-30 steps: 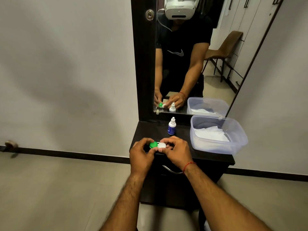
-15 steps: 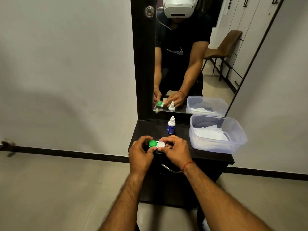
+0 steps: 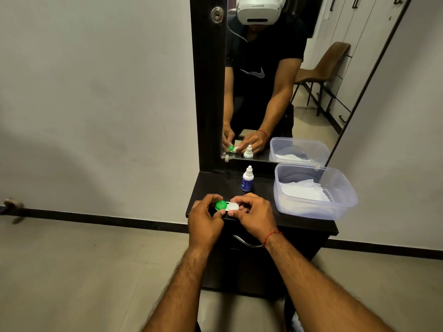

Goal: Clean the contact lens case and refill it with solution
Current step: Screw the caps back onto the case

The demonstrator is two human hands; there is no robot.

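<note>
The contact lens case [image 3: 227,206] has a green cap on its left and a white cap on its right, both in place. Both hands hold it just above the front of the dark dresser top [image 3: 309,222]. My left hand [image 3: 205,220] pinches the green side between thumb and fingers. My right hand [image 3: 256,215] grips the white side, thumb in front. The small white solution bottle [image 3: 247,179] with a blue label stands upright and capped behind the case, apart from both hands.
A clear plastic tub [image 3: 314,191] with white tissue inside sits at the right of the dresser top. A tall mirror [image 3: 275,80] rises behind and reflects a person. A metal drawer handle [image 3: 247,243] lies below my right wrist. Grey wall at the left, tiled floor below.
Both hands keep hold of the case at the same spot; the fingers shift slightly around the caps. The camera view has drifted a little.
</note>
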